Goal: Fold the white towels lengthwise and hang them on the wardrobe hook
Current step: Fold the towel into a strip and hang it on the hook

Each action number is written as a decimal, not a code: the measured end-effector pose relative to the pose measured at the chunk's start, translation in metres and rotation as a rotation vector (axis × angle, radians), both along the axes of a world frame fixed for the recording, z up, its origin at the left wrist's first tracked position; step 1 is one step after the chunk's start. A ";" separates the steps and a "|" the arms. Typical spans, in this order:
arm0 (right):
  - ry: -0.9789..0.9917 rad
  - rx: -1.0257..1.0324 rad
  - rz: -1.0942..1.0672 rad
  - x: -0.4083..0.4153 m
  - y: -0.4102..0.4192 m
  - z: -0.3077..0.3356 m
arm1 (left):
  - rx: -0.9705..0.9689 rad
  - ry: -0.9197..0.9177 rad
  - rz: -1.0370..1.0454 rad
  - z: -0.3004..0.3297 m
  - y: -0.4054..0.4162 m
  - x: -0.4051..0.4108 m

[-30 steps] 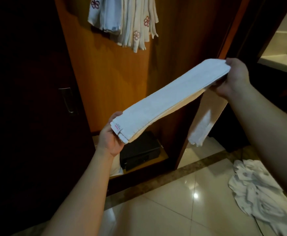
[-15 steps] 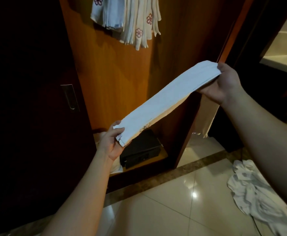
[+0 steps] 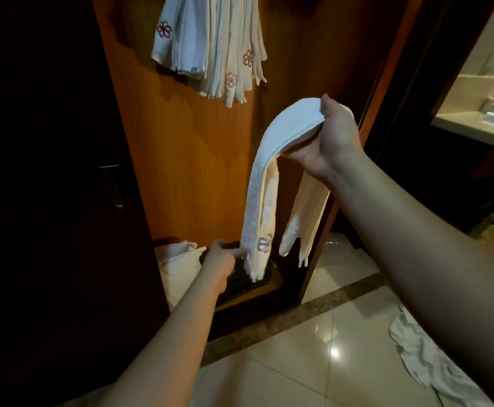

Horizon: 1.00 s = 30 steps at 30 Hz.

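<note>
The right hand (image 3: 326,139) is gripping the folded towel (image 3: 264,183) at its middle, so both ends are hanging down before the wardrobe (image 3: 187,171). The left hand (image 3: 219,264) is touching the lower end with loose fingers. For hanging it well, the ends should be staying even.

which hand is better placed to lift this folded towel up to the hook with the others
Right hand: it grips the folded white towel at its bend, closer to the hanging embroidered towels. Left hand sits low at the towel's end.
</note>
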State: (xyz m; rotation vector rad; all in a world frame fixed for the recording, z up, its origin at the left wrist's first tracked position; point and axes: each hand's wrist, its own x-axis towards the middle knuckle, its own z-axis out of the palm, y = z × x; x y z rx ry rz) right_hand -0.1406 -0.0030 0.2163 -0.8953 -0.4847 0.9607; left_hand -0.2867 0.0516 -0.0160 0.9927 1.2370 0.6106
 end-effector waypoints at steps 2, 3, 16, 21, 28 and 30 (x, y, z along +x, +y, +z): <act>0.008 -0.008 -0.023 -0.005 0.002 0.004 | 0.238 0.043 0.100 0.023 -0.011 0.004; 0.009 -0.017 -0.030 -0.008 0.003 0.006 | 0.354 -0.005 0.183 0.039 -0.020 0.004; -0.047 0.009 -0.016 -0.046 0.006 0.049 | 0.563 -0.410 -0.255 0.167 -0.063 0.037; -0.105 0.060 -0.021 -0.049 -0.001 0.069 | 0.528 -0.528 -0.062 0.207 -0.036 0.034; -0.360 0.127 -0.095 -0.029 -0.007 0.078 | 0.693 -0.778 0.123 0.262 -0.020 0.018; -0.372 0.119 -0.082 -0.024 -0.007 0.076 | 0.650 -0.803 0.178 0.281 -0.016 0.010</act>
